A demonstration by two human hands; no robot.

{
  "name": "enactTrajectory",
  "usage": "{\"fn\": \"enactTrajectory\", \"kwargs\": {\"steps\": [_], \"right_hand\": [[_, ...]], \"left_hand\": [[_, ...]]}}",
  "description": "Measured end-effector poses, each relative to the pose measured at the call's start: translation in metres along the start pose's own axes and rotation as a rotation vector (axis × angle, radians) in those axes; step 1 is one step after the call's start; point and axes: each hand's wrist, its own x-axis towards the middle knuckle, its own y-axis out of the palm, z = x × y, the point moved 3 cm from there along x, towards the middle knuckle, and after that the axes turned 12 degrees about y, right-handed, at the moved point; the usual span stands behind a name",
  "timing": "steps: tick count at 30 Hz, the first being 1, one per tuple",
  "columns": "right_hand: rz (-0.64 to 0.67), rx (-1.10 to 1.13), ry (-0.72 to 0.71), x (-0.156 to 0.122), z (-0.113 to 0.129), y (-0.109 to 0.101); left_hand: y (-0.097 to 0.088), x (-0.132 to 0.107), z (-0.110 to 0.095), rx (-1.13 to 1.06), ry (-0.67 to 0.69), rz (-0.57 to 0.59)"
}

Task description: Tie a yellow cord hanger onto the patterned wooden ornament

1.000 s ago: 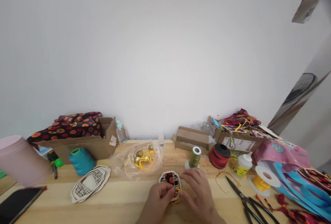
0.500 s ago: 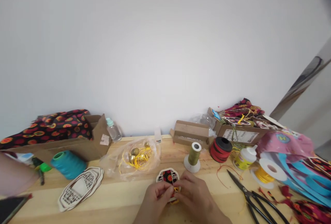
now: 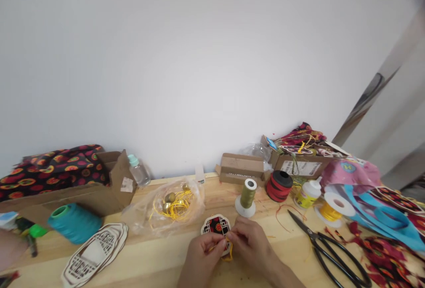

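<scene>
A wooden fretwork ornament (image 3: pixel 216 225) backed with dark patterned fabric lies on the table in front of me. Over its lower half, my left hand (image 3: pixel 205 256) pinches a yellow cord (image 3: pixel 230 252) between thumb and fingers. My right hand (image 3: pixel 250 241) comes in from the other side, its fingertips pressed together at the same cord, almost touching the left ones. A short loop of the cord hangs below the fingers. The exact spot where the fingertips meet is partly hidden.
Nearest on the right are black-handled scissors (image 3: pixel 327 248), a green thread spool (image 3: pixel 247 197) and a red cord roll (image 3: pixel 279 186). On the left lie stacked wooden frames (image 3: pixel 96 252), a teal thread cone (image 3: pixel 75 223) and a plastic bag (image 3: pixel 139 217) with yellow cords. Cardboard boxes (image 3: pixel 244 166) line the wall.
The view has turned slightly, so the things at the sides appear shifted left. Both hands remain pinched at the cord over the ornament, and more of the hanging cord loop shows.
</scene>
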Motion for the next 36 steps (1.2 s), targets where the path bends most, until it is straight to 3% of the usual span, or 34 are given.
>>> {"fn": "enactTrajectory", "kwargs": {"steps": [6, 14, 27, 36], "right_hand": [[-0.025, 0.336, 0.194, 0.006, -0.007, -0.003], [0.056, 0.533, 0.307, 0.009, -0.009, 0.003], [0.050, 0.781, 0.477, 0.007, -0.008, 0.007], [0.264, 1.065, 0.671, -0.001, -0.004, 0.007]], "left_hand": [[-0.002, 0.001, -0.003, -0.013, -0.026, -0.023], [-0.002, 0.001, 0.000, -0.079, -0.004, -0.112], [0.006, -0.001, -0.015, 0.176, 0.058, 0.077], [-0.002, -0.002, -0.012, 0.133, 0.066, 0.026]]}}
